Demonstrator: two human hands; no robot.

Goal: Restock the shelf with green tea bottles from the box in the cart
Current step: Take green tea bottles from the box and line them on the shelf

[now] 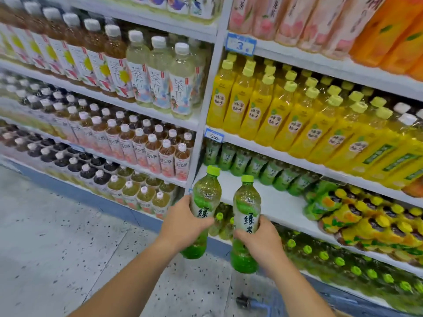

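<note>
Green-capped plastic green tea bottle gripped in left hand, second bottle in right hand; neither yet shelved. White shelf front edge stood unfilled.

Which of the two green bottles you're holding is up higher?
The left bottle, gripped by the left hand. Its green cap reaches higher than the cap of the right bottle, which the right hand holds lower.
</note>
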